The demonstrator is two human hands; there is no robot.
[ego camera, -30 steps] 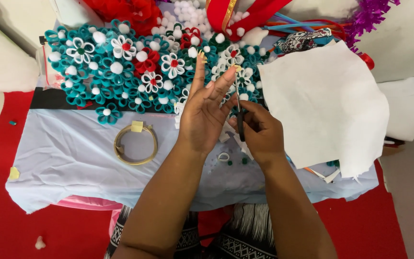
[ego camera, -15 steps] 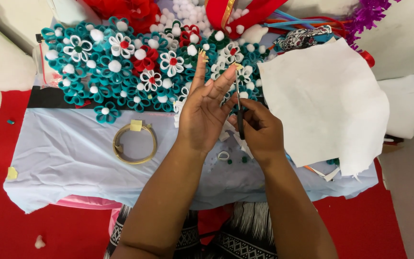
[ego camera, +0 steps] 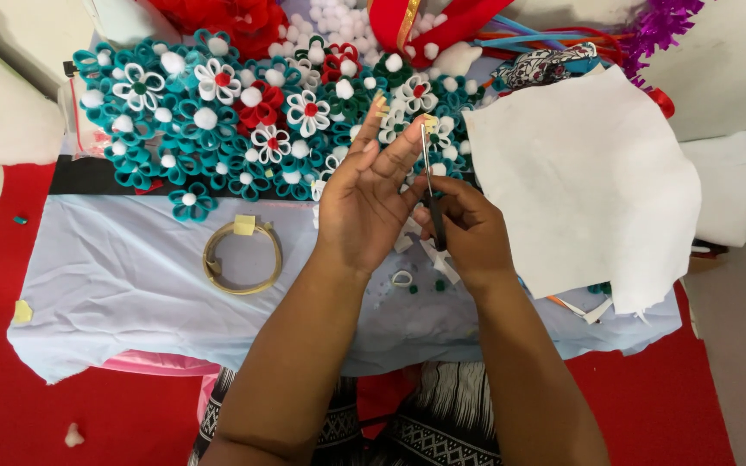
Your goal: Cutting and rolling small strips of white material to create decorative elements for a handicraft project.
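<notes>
My left hand [ego camera: 364, 203] is raised palm-up over a pale blue cloth [ego camera: 131, 285], its fingertips pinching a small piece near the tip of a thin metal tool [ego camera: 428, 177]. My right hand [ego camera: 468, 229] grips the lower part of that tool, which looks like tweezers or narrow scissors. Behind both hands lies a large cluster of teal, white and red fabric flowers with white pom-pom centres [ego camera: 218, 112]. Small white loops and green beads [ego camera: 407, 280] lie on the cloth below my hands.
A wooden embroidery hoop [ego camera: 242, 257] rests on the cloth to the left. A big white felt sheet [ego camera: 589, 181] covers the right side. Red ribbons, white pom-poms [ego camera: 338, 22] and purple tinsel [ego camera: 662, 22] sit at the back. Red carpet surrounds the table.
My left fingers have curled in from an outstretched pose and now pinch at the tool's tip. The right hand has barely moved.
</notes>
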